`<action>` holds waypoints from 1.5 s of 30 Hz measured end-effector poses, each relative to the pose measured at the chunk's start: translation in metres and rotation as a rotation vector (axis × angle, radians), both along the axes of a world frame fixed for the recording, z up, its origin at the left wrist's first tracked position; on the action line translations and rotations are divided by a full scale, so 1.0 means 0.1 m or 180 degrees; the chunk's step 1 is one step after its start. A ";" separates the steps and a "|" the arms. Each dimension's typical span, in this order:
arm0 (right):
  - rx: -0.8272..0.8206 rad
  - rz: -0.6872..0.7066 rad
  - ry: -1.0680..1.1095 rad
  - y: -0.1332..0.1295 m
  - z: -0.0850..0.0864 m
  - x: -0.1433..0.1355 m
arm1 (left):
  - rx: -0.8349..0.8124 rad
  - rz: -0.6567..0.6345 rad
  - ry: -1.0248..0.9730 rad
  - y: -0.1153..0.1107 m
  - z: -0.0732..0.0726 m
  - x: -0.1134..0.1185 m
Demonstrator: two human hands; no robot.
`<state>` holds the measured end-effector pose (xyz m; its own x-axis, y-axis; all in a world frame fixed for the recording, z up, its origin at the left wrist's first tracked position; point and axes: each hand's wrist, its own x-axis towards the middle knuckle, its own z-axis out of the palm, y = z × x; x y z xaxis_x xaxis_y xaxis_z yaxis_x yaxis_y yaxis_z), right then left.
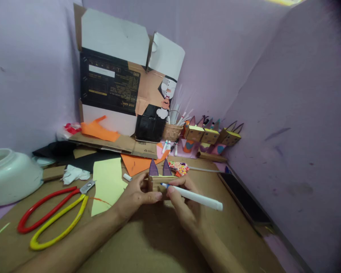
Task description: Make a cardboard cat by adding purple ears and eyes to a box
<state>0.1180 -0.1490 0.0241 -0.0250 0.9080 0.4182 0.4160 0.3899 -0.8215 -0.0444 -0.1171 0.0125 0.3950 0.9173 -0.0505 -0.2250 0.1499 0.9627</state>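
Brown cardboard formed the small box [155, 183] that your left hand [138, 195] held just below the frame's centre, its two purple ears [154, 168] upright. Your right hand [185, 201] pinched a white marker [200, 198], blue tip [164, 185] at the box's front. Scissors [66, 209] lay at lower left.

Brown cardboard-topped table [147, 250]: free between forearms [99, 235], up to purple-eared cardboard box [155, 184]. Obstructions: red-and-yellow-handled metal scissors [82, 198], left; flat black panel [244, 197], right.

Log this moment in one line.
left hand: holds eared cardboard piece; right hand: marker, tip at piece's front; nearby: scissors, yellow paper
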 end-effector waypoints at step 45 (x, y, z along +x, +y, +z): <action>0.0106 -0.0790 0.0132 -0.01 -0.11 -0.19 | 0.3676 0.2798 0.4362 -0.20 -0.02 0.13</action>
<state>0.0992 -0.1496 0.0132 0.2149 0.8699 0.4440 0.4687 0.3070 -0.8283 -0.0311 -0.1367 0.0102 0.1208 0.6175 0.7773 0.9590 -0.2748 0.0693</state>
